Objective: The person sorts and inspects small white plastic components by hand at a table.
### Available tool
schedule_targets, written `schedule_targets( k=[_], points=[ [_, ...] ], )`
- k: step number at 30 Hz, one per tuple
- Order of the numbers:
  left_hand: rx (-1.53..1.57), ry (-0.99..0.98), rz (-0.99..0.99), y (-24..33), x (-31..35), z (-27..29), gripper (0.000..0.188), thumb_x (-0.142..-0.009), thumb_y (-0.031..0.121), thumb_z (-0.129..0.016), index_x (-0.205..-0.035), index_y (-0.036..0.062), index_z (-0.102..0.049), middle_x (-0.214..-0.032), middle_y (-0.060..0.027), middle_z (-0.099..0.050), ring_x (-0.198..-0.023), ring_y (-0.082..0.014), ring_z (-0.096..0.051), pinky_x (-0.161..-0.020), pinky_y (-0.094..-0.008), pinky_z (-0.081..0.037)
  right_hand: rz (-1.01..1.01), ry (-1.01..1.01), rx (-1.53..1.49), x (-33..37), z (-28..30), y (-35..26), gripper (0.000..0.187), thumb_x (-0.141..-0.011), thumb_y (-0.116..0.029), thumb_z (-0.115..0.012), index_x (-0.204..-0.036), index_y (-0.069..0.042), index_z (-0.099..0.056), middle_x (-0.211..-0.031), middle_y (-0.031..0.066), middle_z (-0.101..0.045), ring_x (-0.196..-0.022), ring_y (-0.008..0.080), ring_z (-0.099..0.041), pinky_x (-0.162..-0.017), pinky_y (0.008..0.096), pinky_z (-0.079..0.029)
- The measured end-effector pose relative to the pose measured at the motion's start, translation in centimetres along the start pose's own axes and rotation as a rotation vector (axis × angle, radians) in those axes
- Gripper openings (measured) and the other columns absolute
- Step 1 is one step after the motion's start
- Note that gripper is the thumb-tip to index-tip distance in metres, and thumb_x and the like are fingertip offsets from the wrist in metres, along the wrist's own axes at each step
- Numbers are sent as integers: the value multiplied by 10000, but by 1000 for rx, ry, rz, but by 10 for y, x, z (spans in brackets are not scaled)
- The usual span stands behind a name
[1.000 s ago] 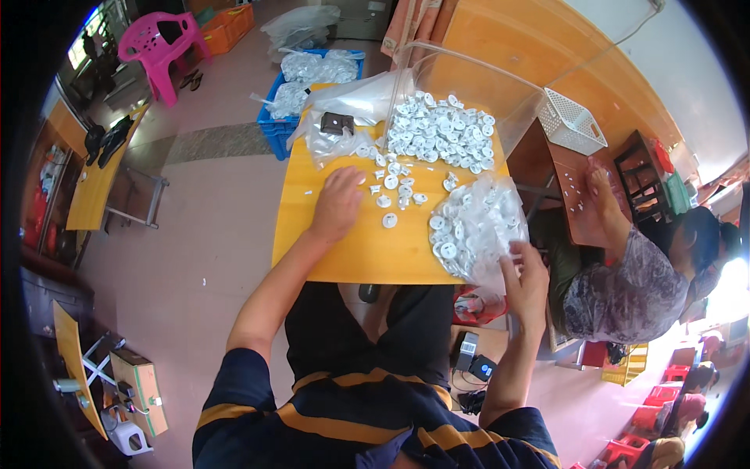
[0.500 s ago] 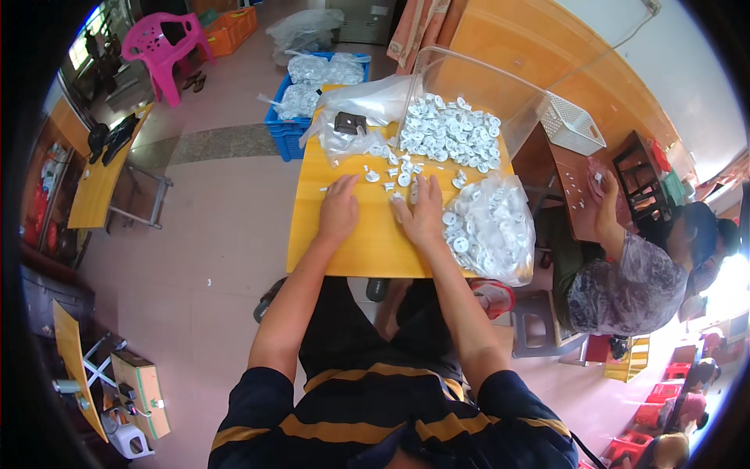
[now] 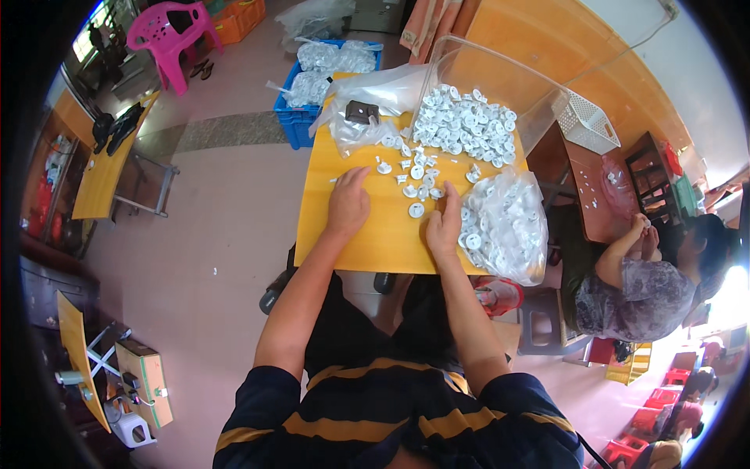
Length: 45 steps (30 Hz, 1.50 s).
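**mossy_k:** White plastic caps (image 3: 416, 181), loose ones, are scattered on the yellow table (image 3: 367, 234) just beyond both hands. The left hand (image 3: 348, 205) lies palm down on the tabletop with its fingers stretched toward the far side, nothing in it as far as I can see. The nearest cap to it sits a little to the right of its fingertips. The right hand (image 3: 444, 227) rests just right of that, fingers loosely curled, with one cap (image 3: 416, 209) right beside its fingertips. Touching or not? Can't tell.

**dent_r:** Same here. From above, the underside of both hands is hidden, so I can't rule out a cap under a palm. And the right hand's fingertips blur into the clear bag (image 3: 506, 223) next to it.

**mossy_k:** That bag is stuffed with the same white caps and slumps over the right edge of the table, just beside the right hand. On the far right corner is a big heap of caps (image 3: 465, 129) lying behind a clear plastic screen (image 3: 500, 74).

**dent_r:** Far left of the heap there's crumpled clear plastic film (image 3: 367, 98) with a small dark block (image 3: 362, 112) on it, too small to identify. Beyond the table, a blue crate (image 3: 297, 121) on the floor holds more bagged white pieces. Off to the right, another person (image 3: 641, 273) sits at a brown table (image 3: 586, 184), hands together near the face, partly cut off by the bright rim.
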<state>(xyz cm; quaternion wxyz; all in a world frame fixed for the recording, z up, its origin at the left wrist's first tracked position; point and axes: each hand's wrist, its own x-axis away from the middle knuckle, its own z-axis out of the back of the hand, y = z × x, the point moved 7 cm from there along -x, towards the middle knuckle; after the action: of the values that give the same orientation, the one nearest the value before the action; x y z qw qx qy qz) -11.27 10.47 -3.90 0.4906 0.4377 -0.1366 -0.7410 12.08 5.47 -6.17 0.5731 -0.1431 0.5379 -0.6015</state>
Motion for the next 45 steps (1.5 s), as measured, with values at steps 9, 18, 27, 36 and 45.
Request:
schedule_targets(
  k=[9,18,27,36,45],
  points=[
    [-46,-14,-4,-5,2,-3,495,-822,-42,-510,-1308,4,-591,-1300,-212,-606,-1213,-412,-547,-1067,-465,-437,40,-120,96,1,-8,-14,636,-750,106,-492,-1375,-7,-523,-1321,236,-591,-1218,422,-552,-1072,457,-432],
    [-70,-28,-25,-4,3,0,494,-815,-51,-502,-1296,5,-598,-1292,-213,-608,-1212,-413,-546,-1072,-467,-432,188,-137,248,-7,-20,-29,582,-803,126,-496,-1362,-25,-560,-1469,231,-517,-1371,405,-478,-1153,437,-379],
    [-72,-28,-25,-9,3,-7,482,-816,-48,-503,-1285,5,-602,-1284,-209,-614,-1212,-408,-548,-1070,-463,-433,269,-201,214,-12,-19,-26,521,-789,145,-501,-1272,-15,-614,-1371,220,-577,-1294,415,-525,-1116,437,-415],
    [-94,-27,-36,-7,2,-7,473,-831,-37,-497,-1287,26,-606,-1268,-207,-619,-1194,-404,-558,-1053,-457,-448,299,-232,117,2,-11,-43,672,-728,159,-467,-1370,-23,-553,-1417,234,-532,-1335,427,-485,-1143,446,-391],
    [-84,-23,-19,-8,2,-7,470,-830,-41,-501,-1284,21,-605,-1260,-206,-622,-1195,-405,-558,-1051,-460,-448,391,-439,119,-10,-31,-41,756,-692,146,-510,-1428,-29,-500,-1446,235,-514,-1362,407,-472,-1161,444,-379]
  ],
)
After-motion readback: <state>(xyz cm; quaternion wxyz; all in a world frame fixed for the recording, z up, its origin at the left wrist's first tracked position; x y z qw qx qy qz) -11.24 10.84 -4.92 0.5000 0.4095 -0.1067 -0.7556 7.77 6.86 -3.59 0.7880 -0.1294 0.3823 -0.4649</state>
